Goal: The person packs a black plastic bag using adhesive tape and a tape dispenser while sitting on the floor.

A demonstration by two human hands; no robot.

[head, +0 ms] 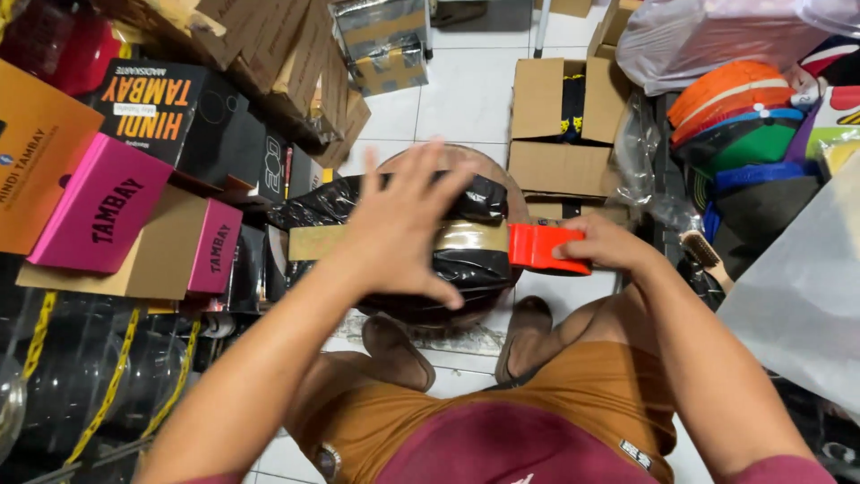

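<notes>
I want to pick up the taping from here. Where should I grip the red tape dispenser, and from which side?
Probably by its rear body, from the right: the red tape dispenser lies flat on the black-wrapped parcel, its front toward the brown tape strip. The right hand holds it there; the left hand presses the parcel.

Tiled floor (466, 90) — cardboard boxes (560, 121)

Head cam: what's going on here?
A seated person presses the left hand, fingers spread, flat on a parcel wrapped in black plastic that rests on a round stool. The right hand grips a red tape dispenser at the parcel's right side; a strip of brown tape already runs across the wrap. Open cardboard boxes and pink boxes crowd the tiled floor around.
</notes>
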